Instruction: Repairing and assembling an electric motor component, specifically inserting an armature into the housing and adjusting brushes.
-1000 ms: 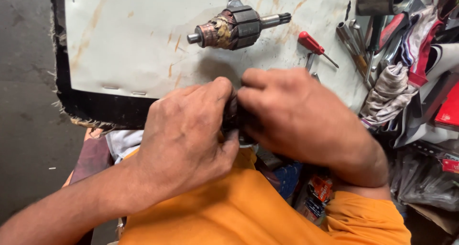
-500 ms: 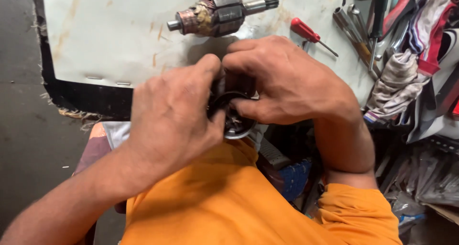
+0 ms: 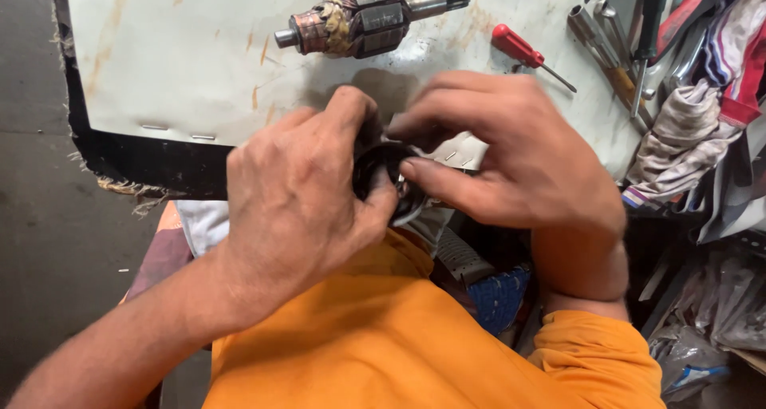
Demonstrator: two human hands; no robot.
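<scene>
My left hand (image 3: 299, 201) and my right hand (image 3: 511, 150) both grip a small dark round part (image 3: 381, 169) with a metal rim, held between them just in front of the table's near edge. The fingers cover most of that part. Beyond my hands, a motor armature (image 3: 367, 14) with copper windings and a steel shaft lies on its side on the white table top (image 3: 175, 58). A red-handled screwdriver (image 3: 523, 51) lies to the armature's right.
Several metal tools (image 3: 614, 50) and crumpled rags (image 3: 686, 134) crowd the table's right end. The table has a black frayed edge (image 3: 136, 169). Grey floor shows at the left, plastic bags at lower right (image 3: 718, 313). Orange trousers (image 3: 383, 337) fill the foreground.
My hands have shifted on the round part, and my right fingers now spread over it from above. The view has tilted down, so the armature sits higher in the picture.
</scene>
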